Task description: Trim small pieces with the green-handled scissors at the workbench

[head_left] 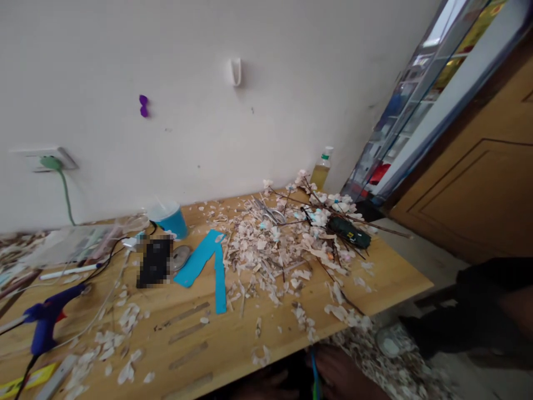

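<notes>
Head: blue strip (315, 371) (lengthwise toward table (389, 282))

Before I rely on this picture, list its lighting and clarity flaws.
Head view: dim, greyish light on the wall; head view: the right hand at the bottom edge sits in shadow, its outline soft; head view: coarse pixel blocks mask a dark object; head view: the wooden panel leans, perhaps tilt or distortion.

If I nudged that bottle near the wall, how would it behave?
The bottle looks tall and narrow, so a push near its white cap might tip it. The yellow liquid inside probably gives it some weight and may slosh. Knocked over, its seemingly round body could roll.
</notes>
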The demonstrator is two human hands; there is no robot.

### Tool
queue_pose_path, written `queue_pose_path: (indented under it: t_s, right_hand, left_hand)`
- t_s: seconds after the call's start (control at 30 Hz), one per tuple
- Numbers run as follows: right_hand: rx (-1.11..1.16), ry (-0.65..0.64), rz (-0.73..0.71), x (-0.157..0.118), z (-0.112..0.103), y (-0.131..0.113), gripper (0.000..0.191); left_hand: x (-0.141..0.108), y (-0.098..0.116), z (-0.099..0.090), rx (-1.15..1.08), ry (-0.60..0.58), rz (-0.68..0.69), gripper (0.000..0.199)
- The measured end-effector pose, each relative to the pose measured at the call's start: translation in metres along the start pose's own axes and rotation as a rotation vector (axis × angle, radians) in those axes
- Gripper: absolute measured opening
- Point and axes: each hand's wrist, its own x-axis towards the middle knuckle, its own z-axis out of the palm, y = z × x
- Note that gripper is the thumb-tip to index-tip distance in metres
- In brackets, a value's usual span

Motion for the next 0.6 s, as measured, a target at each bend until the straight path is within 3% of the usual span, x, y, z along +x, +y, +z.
queue_pose_path:
  t_s: [0.13,0.23,0.3,0.37,0.5,0.6]
  right_hand:
    - [-0.101,0.228,-0.034,0.012,-0.014,-0.041,0.039]
    - [-0.088,0.374,0.117,0.039,-0.033,-0.053,0.039]
    - [-0.027,0.397,0.396,0.06,-0.047,-0.042,0.039]
    - [0.024,0.439,0.574,0.078,-0.058,-0.018,0.041]
    - [0.106,0.44,0.602,0.104,-0.073,0.027,0.032]
    - [0.148,0.458,0.553,0.13,-0.083,0.031,0.027]
  left_hand:
    - [-0.009,-0.01,-0.001,-0.12,0.0,-0.06,0.044]
    - [-0.005,-0.016,-0.007,-0.161,0.036,-0.108,0.048]
    - [0.0,-0.018,-0.011,-0.095,0.076,-0.162,0.048]
    - [0.003,-0.018,-0.013,0.005,0.085,-0.212,0.054]
    - [0.009,-0.003,-0.009,0.085,-0.027,-0.258,0.069]
    - [0.012,0.02,0.002,0.098,-0.16,-0.048,0.067]
